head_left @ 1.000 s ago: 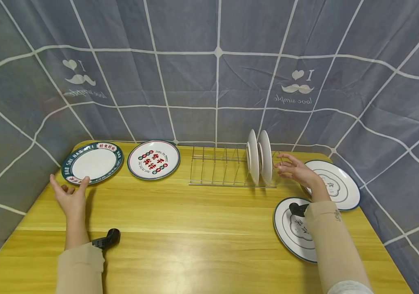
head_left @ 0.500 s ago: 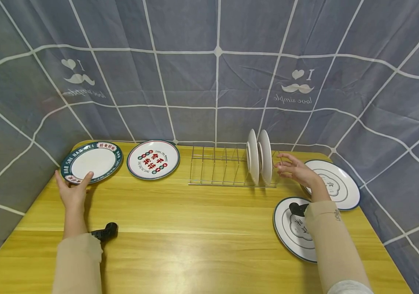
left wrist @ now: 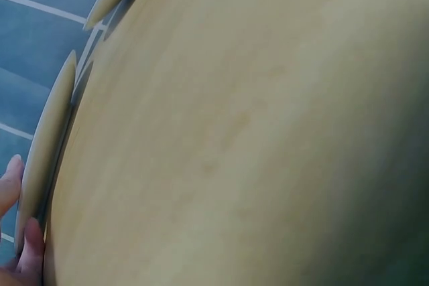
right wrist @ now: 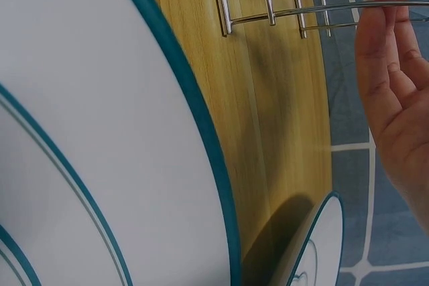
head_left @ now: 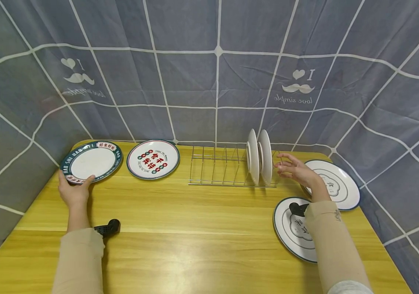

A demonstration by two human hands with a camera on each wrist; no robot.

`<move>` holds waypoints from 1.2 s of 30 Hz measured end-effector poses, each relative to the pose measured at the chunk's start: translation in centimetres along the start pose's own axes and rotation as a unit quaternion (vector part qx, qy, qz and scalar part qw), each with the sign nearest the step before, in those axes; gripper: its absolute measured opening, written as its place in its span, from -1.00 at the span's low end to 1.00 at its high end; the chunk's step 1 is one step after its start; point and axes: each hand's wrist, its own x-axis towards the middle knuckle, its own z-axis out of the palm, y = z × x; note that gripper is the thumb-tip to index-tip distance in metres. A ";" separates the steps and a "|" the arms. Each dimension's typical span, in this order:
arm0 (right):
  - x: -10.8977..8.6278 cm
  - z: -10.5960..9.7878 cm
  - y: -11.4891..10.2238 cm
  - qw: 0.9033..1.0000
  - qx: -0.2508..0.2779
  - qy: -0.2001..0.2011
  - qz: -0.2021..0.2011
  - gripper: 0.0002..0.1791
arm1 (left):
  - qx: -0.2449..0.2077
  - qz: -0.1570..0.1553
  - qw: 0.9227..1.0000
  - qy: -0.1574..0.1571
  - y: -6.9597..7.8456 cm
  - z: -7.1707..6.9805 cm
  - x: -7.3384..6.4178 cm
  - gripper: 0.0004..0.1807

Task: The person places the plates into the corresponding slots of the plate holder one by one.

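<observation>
My left hand (head_left: 74,192) grips the near rim of an oval plate (head_left: 93,161) with a dark green patterned border, at the table's back left. In the left wrist view, fingers (left wrist: 30,252) lie at both faces of that plate (left wrist: 48,138), close to the tabletop. A wire dish rack (head_left: 213,185) stands at the back, with two white plates (head_left: 266,159) upright in its right end. My right hand (head_left: 299,172) is beside that end, holding nothing. The right wrist view shows its fingers (right wrist: 372,48) extended, the tips overlapping a rack wire (right wrist: 335,9).
A round plate with red lettering (head_left: 153,160) lies between the oval plate and the rack. Two blue-rimmed white plates lie at the right, one farther back (head_left: 345,185) and one nearer (head_left: 291,232), partly under the right sleeve (head_left: 335,245). A grey curtain (head_left: 180,81) hangs behind.
My left hand has moved in to the oval plate, from just before its rim to gripping it, and the fingers have drawn together. The right hand has stayed put.
</observation>
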 end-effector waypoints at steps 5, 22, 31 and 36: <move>0.1 0.0 0.1 1.000 -0.001 -0.001 -0.002 -0.56 | -0.017 -0.062 0.997 -0.030 0.0 -0.4 -0.2 -0.08; -0.1 -0.1 0.1 1.000 -0.007 -0.001 -0.004 -0.55 | -0.293 -0.167 0.932 -0.134 0.3 -2.4 -0.1 -0.10; -0.1 0.1 -0.2 1.000 0.001 -0.003 -0.007 -0.54 | -0.425 -0.155 0.871 -0.193 -0.9 -3.7 -0.2 -0.05; -0.1 0.1 -0.1 1.000 -0.004 -0.001 -0.004 -0.57 | -0.442 -0.174 0.854 -0.214 -1.4 -4.1 -0.1 -0.01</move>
